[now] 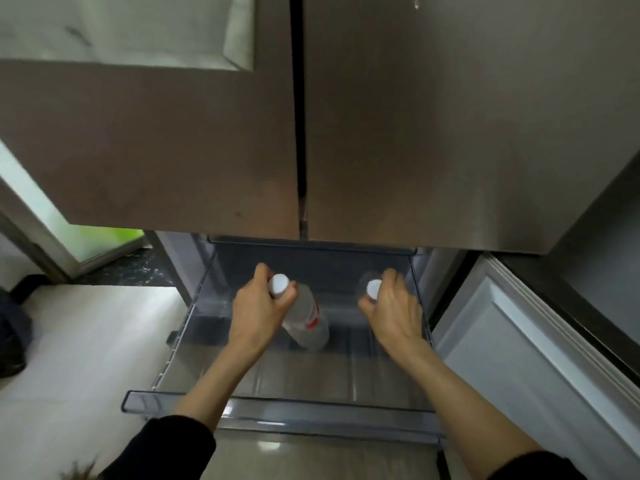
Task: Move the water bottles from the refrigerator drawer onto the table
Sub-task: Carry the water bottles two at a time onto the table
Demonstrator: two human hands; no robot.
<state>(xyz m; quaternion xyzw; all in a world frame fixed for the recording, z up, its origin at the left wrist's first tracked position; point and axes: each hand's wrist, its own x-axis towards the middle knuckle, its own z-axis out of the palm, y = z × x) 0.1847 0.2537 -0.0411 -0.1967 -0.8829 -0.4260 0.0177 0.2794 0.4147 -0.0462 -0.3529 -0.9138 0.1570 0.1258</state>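
Early stage: both water bottles remain inside the pulled-out refrigerator drawer (277, 415), left hand (258, 315) curled round the neck of the tilted left bottle (306, 317), right hand (394, 311) gripping the right bottle (373, 289) below its cap; no table in view, nothing delivered.

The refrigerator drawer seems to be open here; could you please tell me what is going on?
A person is reaching both hands into the pulled-out clear plastic refrigerator drawer. The left hand grips the neck of a clear plastic water bottle with a white cap and red label, which is tilted. The right hand grips a second white-capped clear bottle near its top. Both bottles are inside the drawer.
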